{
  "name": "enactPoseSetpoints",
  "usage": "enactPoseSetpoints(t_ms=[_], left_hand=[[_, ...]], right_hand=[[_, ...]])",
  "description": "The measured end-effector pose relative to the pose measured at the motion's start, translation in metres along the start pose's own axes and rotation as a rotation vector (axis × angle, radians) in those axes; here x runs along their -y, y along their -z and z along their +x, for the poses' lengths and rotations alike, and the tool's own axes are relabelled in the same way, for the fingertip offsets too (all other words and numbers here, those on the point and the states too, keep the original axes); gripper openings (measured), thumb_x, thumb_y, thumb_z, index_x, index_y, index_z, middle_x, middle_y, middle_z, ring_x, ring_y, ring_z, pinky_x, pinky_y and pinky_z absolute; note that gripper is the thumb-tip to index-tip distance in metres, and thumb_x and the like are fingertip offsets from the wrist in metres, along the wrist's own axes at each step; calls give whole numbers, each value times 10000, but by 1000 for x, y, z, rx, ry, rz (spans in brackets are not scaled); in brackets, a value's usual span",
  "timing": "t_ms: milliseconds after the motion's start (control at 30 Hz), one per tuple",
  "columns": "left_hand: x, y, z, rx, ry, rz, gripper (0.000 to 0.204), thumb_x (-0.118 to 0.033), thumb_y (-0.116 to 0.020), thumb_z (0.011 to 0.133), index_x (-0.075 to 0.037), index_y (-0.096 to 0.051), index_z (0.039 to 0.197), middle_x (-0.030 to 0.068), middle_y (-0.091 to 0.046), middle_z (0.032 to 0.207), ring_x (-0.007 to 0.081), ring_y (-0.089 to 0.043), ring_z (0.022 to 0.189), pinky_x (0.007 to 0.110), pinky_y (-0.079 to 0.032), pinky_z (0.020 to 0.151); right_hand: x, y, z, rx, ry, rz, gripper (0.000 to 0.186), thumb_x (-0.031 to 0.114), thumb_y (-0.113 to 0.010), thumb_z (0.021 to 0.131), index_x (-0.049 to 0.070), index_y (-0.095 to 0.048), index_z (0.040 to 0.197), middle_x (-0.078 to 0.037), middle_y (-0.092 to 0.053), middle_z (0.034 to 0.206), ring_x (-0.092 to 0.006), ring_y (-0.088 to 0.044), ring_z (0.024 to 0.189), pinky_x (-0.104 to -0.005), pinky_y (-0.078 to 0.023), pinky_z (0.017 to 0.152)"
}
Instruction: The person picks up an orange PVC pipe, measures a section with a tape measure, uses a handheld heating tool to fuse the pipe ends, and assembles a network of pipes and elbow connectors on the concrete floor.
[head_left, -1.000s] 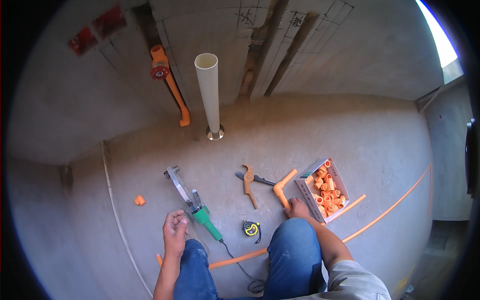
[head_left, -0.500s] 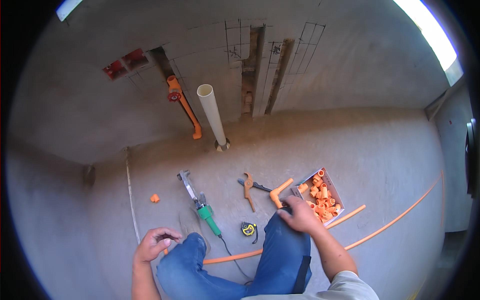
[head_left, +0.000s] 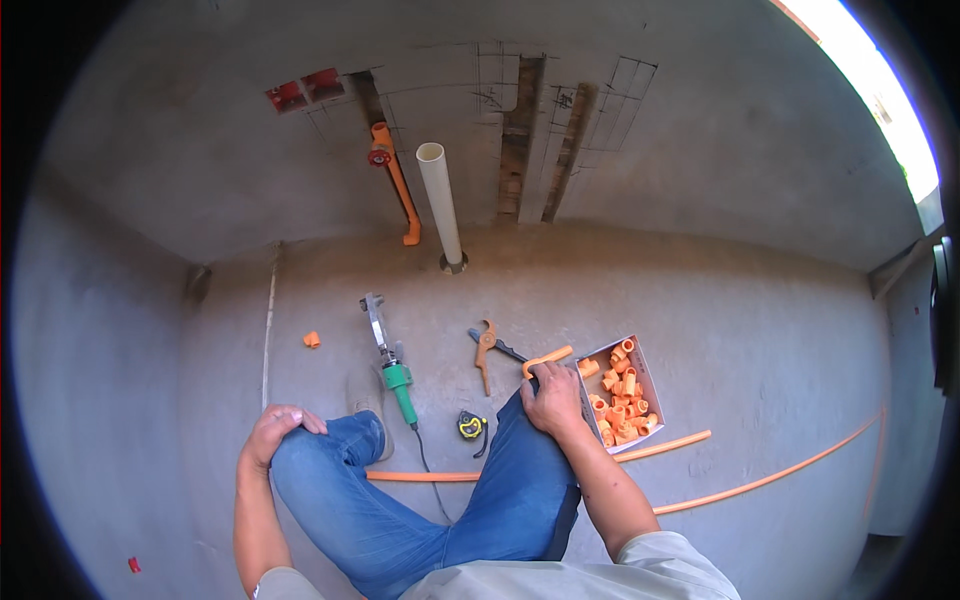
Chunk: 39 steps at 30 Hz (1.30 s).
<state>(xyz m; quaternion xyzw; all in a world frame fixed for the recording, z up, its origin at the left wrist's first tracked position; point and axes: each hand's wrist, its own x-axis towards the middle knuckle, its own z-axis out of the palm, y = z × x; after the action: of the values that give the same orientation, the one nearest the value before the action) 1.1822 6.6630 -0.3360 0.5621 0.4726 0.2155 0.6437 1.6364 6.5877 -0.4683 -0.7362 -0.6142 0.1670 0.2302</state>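
My left hand rests on my left knee, its fingers laid over the denim, holding nothing. On my right knee lies my right hand, fingers apart and also holding nothing. Just beyond it is an orange pipe piece with an elbow, partly hidden by the hand. Farther off lies a pipe cutter with orange and dark handles. Between my legs is a black-and-yellow tape measure. A green-handled pipe welding tool with a metal head and cord lies ahead of my left foot.
An open box of orange fittings stands at the right, near orange pipes. One loose fitting lies at left. A white standpipe rises near the wall, beside an orange pipe with a red-handled valve. Slots are cut in the wall.
My left hand has come down from beside my left knee to rest on it. My right hand stays on my right knee. The whole view has shifted, and my knees sit farther left.
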Motion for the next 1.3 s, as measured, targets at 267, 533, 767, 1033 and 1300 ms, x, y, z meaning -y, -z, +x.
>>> enactPoseSetpoints(t_ms=[267, 533, 767, 1033, 1300], left_hand=[[0, 0, -26, -190, -15, 65, 352, -255, -570, 892, 53, -708, 792, 210, -738, 911, 294, -689, 935, 395, -506, 948], [0, -4, -37, -291, 0, 33, 345, -233, -547, 910, 49, -697, 777, 208, -738, 908, 292, -688, 938, 389, -505, 946], [2, -3, -39, -305, 6, 26, 341, -219, -531, 933, 40, -685, 773, 208, -736, 901, 294, -685, 940, 394, -502, 953], [10, 7, -45, -381, -2, 13, 377, -237, -519, 959, 45, -679, 766, 215, -733, 896, 283, -686, 918, 394, -514, 923], [4, 3, -42, -435, 51, 42, 360, -209, -514, 954, 48, -679, 763, 216, -733, 888, 279, -690, 881, 374, -523, 897]], right_hand=[[-5, -16, 4, 1, 62, 6, 266, 229, -686, 835, 37, -693, 1019, -174, -686, 1022, -372, -628, 1024, -477, -466, 932], [-10, -15, 7, 34, 50, 25, 298, 226, -665, 819, 22, -700, 1032, -178, -693, 1020, -365, -635, 1034, -478, -466, 956], [-9, -12, 6, -38, 84, 58, 235, 200, -699, 810, 25, -700, 966, -189, -692, 975, -389, -641, 973, -483, -496, 894], [-7, -10, 2, -29, 97, 48, 251, 208, -688, 814, 21, -704, 981, -189, -695, 977, -386, -645, 975, -482, -496, 901], [-4, -5, -4, -19, 83, 88, 241, 190, -663, 819, 13, -703, 977, -197, -695, 959, -392, -651, 947, -480, -504, 885]])
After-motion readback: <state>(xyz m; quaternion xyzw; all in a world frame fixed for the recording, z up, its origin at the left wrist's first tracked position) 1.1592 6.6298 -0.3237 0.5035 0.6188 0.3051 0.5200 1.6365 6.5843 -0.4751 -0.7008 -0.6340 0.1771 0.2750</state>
